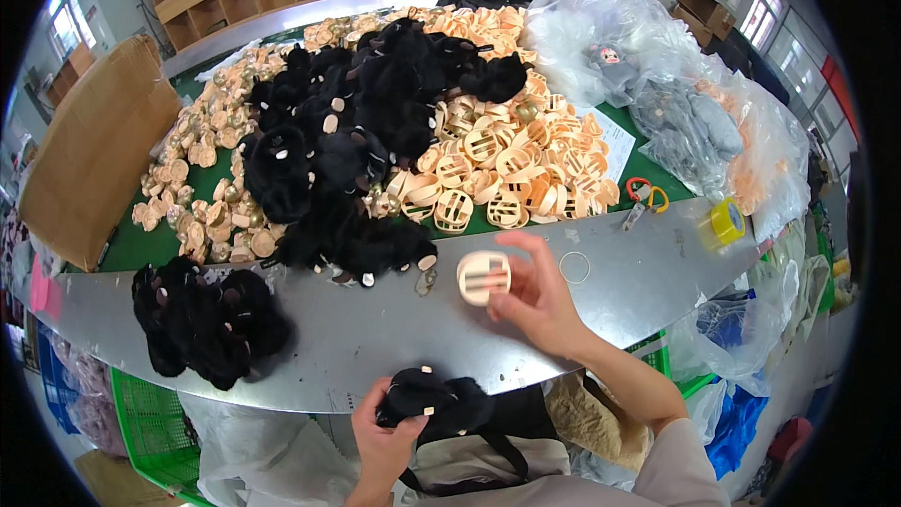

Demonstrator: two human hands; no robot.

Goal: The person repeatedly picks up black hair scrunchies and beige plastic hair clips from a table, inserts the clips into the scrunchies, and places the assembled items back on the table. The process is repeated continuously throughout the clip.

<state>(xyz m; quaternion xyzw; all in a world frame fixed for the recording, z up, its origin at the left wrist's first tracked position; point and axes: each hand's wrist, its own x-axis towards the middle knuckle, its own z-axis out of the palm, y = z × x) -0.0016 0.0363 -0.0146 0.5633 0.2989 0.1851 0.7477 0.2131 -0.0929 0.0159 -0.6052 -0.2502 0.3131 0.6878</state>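
My left hand [383, 432] is closed around a black plush piece [420, 396] with small pale parts on it, held low over the table's front edge. Between the thumb and fingers of my right hand [537, 299] is a round cream plastic piece with slots [484, 278], raised above the metal surface and slightly blurred. Many similar slotted plastic pieces [507, 164] lie heaped on the green surface beyond. A big pile of black plush pieces [347, 131] rises in the middle, and a smaller group of black plush pieces [208, 321] rests on the metal at the left.
Small beige and gold parts [211, 216] are scattered at the left, beside an upright cardboard sheet [99, 150]. Scissors [646, 195], yellow tape [726, 222] and a thin ring [574, 268] lie at the right. Clear plastic bags [619, 33] stand behind. A green crate [150, 432] sits below.
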